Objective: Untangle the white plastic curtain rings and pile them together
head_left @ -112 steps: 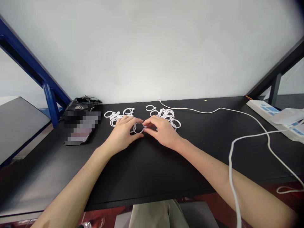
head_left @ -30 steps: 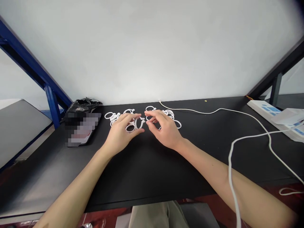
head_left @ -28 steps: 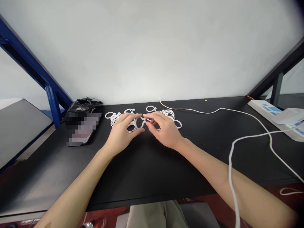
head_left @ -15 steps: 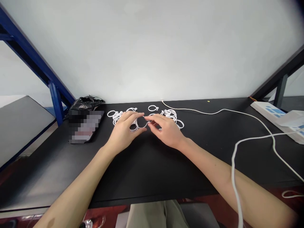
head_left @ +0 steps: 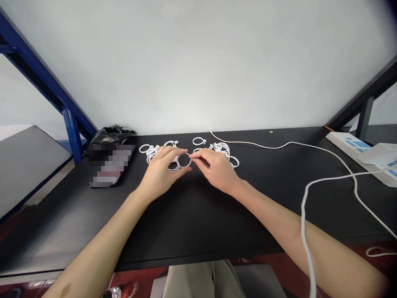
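A thin white plastic ring [head_left: 185, 166] stands between my two hands above the black table. My left hand [head_left: 161, 170] grips its left side, thumb below and fingers above. At the ring's right side, my right hand [head_left: 217, 167] pinches it between thumb and fingertips. More white rings with small knobs [head_left: 151, 156] lie in a loose pile behind my left hand, partly covered by it. Another pile of white rings [head_left: 222, 148] is behind my right hand. One single ring [head_left: 199, 141] lies apart near the wall.
A phone [head_left: 113, 165], its screen blurred, lies on the black table [head_left: 198, 219] at the left, by a crumpled black bag [head_left: 114, 134]. A white cable [head_left: 290, 143] runs across the right side and over my right forearm. A white and blue box [head_left: 356, 145] sits far right.
The ring's open ends have come together at my right fingertips, so it now looks like a closed circle. My right thumb and fingers are pinched closer.
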`<state>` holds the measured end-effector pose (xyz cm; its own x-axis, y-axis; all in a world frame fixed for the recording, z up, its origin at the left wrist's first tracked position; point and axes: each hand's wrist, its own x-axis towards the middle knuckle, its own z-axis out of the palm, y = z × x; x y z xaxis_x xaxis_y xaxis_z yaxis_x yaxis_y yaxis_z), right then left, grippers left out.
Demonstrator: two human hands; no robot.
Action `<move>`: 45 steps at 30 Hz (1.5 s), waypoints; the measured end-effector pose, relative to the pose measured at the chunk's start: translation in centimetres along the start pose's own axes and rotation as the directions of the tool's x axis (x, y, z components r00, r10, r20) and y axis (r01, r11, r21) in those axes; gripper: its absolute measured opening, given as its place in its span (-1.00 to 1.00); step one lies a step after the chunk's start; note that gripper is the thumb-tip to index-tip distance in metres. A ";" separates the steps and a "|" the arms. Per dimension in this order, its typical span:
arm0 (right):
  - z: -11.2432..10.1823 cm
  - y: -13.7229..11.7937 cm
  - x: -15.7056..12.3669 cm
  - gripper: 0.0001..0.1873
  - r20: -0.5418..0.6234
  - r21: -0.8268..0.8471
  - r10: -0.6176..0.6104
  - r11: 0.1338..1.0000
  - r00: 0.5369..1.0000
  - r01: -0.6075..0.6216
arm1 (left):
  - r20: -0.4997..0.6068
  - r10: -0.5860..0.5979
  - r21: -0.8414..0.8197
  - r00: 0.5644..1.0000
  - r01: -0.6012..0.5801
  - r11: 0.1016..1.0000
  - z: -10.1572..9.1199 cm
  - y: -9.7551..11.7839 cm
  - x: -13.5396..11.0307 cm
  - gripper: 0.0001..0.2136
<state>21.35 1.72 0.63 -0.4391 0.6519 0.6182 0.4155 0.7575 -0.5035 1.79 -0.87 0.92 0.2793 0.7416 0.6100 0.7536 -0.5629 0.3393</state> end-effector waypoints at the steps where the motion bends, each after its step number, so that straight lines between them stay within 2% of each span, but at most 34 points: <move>1: 0.0 0.1 0.0 -0.84 0.008 0.005 0.028 1.000 1.000 -0.028 | 0.004 -0.010 0.002 1.000 0.010 1.000 0.0 0.0 0.0 -0.69; 4: -0.1 0.6 0.1 -0.72 0.026 -0.047 0.146 0.988 0.989 -0.144 | 0.003 -0.076 0.037 0.997 0.076 0.996 -0.1 -0.3 0.1 -0.69; 6: -0.3 1.2 0.1 -0.68 0.044 -0.179 0.208 0.964 0.977 -0.197 | -0.022 -0.154 0.099 0.988 0.155 0.983 -0.1 -0.8 0.1 -0.69; 10: -0.4 2.2 0.1 -0.71 0.112 -0.431 0.256 0.883 0.960 -0.186 | -0.077 -0.281 0.257 0.957 0.291 0.922 0.1 -1.9 0.0 -0.64; 14: -0.3 2.3 0.1 -0.77 0.122 -0.496 0.277 0.849 0.953 -0.183 | -0.068 -0.342 0.345 0.937 0.344 0.873 0.2 -2.2 -0.2 -0.58; 19: -0.3 2.0 0.1 -0.80 0.126 -0.499 0.303 0.842 0.945 -0.204 | -0.015 -0.289 0.323 0.957 0.278 0.905 0.4 -1.7 -0.3 -0.66; 25: -0.1 2.2 0.1 -0.86 0.111 -0.450 0.259 0.874 0.960 -0.184 | 0.035 -0.125 0.232 0.992 0.113 0.966 0.7 -1.3 -0.3 -0.75; 29: 0.0 2.2 0.1 -0.94 0.108 -0.412 0.229 0.896 0.967 -0.166 | 0.048 -0.091 0.190 0.995 0.081 0.979 0.5 -1.0 -0.2 -0.77; 34: -0.3 1.1 0.0 -0.86 0.136 -0.243 0.046 0.970 0.990 -0.012 | 0.089 -0.033 0.132 0.996 0.021 0.991 0.5 -0.6 -0.3 -0.62; 37: -0.3 0.1 0.0 -0.84 0.118 -0.196 -0.061 0.977 0.991 0.083 | 0.131 -0.007 0.082 0.991 -0.003 0.997 0.4 -0.6 -0.3 -0.58; 41: -0.2 -0.3 -0.1 -0.82 0.064 -0.171 -0.127 0.976 0.990 0.136 | 0.139 -0.022 0.061 0.990 0.013 0.998 0.3 -0.5 -0.3 -0.62; 45: -0.2 -0.1 -0.1 -0.81 0.062 -0.174 -0.145 0.973 0.987 0.154 | 0.146 -0.017 0.056 0.989 0.009 0.998 0.3 -0.6 -0.3 -0.62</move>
<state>21.53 1.60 0.76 -0.5430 0.5358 0.6465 0.4750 0.8309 -0.2897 1.45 -0.63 0.30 0.3505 0.7962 0.4933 0.7880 -0.5353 0.3042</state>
